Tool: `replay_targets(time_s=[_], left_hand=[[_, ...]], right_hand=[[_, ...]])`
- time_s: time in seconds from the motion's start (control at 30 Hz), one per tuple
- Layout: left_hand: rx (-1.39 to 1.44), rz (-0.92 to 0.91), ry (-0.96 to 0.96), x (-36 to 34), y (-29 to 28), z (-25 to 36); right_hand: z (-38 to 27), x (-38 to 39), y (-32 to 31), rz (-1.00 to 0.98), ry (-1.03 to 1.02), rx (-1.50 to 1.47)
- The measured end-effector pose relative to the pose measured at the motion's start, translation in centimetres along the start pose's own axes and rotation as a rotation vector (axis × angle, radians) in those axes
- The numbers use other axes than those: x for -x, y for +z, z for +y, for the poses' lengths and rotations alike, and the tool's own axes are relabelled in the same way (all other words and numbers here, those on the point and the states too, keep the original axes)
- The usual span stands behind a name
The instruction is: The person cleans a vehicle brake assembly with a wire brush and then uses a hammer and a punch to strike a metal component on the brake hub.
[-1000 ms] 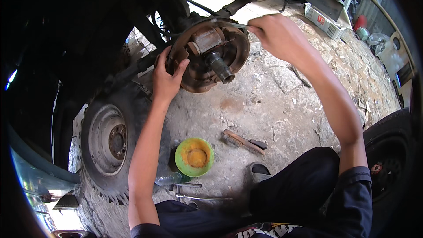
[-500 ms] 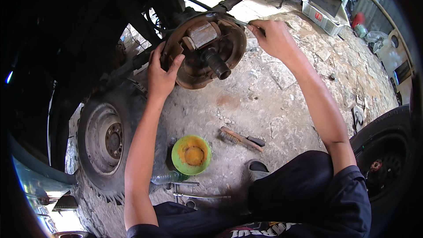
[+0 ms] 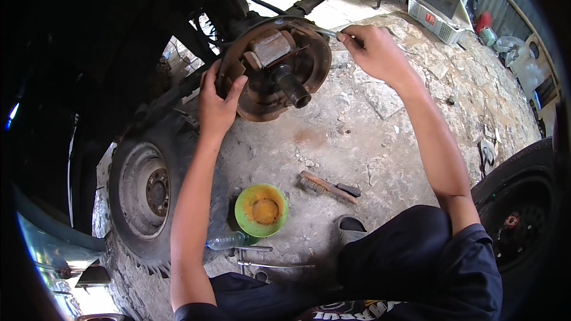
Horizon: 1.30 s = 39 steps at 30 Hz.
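Two hands of mine are up at the rusty brake plate (image 3: 267,92), which sits in the upper middle of the frame. My left hand (image 3: 217,104) is pressed on its left rim, with my fingers curled over the edge, so I cannot see the fingertips. My right hand (image 3: 372,53) is at the upper right of the plate. It is pinched tight on a thin metal tool (image 3: 326,31). Only a short shiny bit of the tool sticks out, and its tip goes behind the plate rim, so I cannot tell what kind of tool it is.

A stubby axle (image 3: 292,88) pokes out of the middle of the plate. Above it sits a blocky part (image 3: 270,47), all brown and dusty.

The whole upper left of the frame is black shadow, and I cannot make out anything there.

Lower left, a big wheel (image 3: 146,187) lies on the stony ground (image 3: 333,137). My left arm hides part of it. Near the middle bottom is a green and yellow bowl (image 3: 261,209), with a clear bottle (image 3: 229,241) just beside it, partly behind my arm. A wire brush (image 3: 327,186) lies to the right of the bowl. Some thin metal tools (image 3: 267,261) lie below, hard to tell apart. Another tyre (image 3: 517,208) is cut off at the right edge.
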<state>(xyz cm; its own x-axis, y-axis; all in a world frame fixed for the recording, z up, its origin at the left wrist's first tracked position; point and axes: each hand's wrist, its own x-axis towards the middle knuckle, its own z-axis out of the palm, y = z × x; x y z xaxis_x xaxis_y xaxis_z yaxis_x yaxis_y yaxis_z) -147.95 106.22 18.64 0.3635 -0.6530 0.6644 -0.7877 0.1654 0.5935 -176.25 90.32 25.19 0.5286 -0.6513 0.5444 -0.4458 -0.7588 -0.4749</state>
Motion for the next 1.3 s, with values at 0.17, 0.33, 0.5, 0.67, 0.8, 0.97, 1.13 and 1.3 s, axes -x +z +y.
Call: replay_targets(time_s=[0.17, 0.33, 0.5, 0.67, 0.8, 0.97, 1.13, 1.3], left_hand=[[0.037, -0.017, 0.003, -0.4, -0.2, 0.3], [0.002, -0.020, 0.038, -0.5, 0.3, 0.2], [-0.016, -0.027, 0.020, -0.3, -0.4, -0.1], [0.032, -0.058, 0.007, -0.4, -0.2, 0.2], [0.065, -0.089, 0.024, -0.6, -1.1, -0.4], [0.063, -0.070, 0.016, -0.4, -0.6, -0.7], [0.061, -0.103, 0.040, -0.4, -0.6, -0.8], [0.088, -0.095, 0.019, -0.7, -0.8, -1.2]], right_hand=[[5.1, 0.1, 2.3, -0.061, 0.097, 0.003], [13.2, 3.1, 2.8, -0.405, 0.176, 0.317], [8.4, 4.5, 2.7, -0.950, 0.181, 0.205], [-0.6, 7.6, 3.5, -0.993, -0.101, -0.082], [-5.4, 6.4, 4.4, -0.537, -0.120, 0.012], [-7.9, 5.6, 8.2, -0.323, -0.208, 0.267], [-8.0, 7.5, 9.8, -0.546, -0.225, 0.342], [-8.8, 5.8, 7.6, -0.349, -0.216, 0.293]])
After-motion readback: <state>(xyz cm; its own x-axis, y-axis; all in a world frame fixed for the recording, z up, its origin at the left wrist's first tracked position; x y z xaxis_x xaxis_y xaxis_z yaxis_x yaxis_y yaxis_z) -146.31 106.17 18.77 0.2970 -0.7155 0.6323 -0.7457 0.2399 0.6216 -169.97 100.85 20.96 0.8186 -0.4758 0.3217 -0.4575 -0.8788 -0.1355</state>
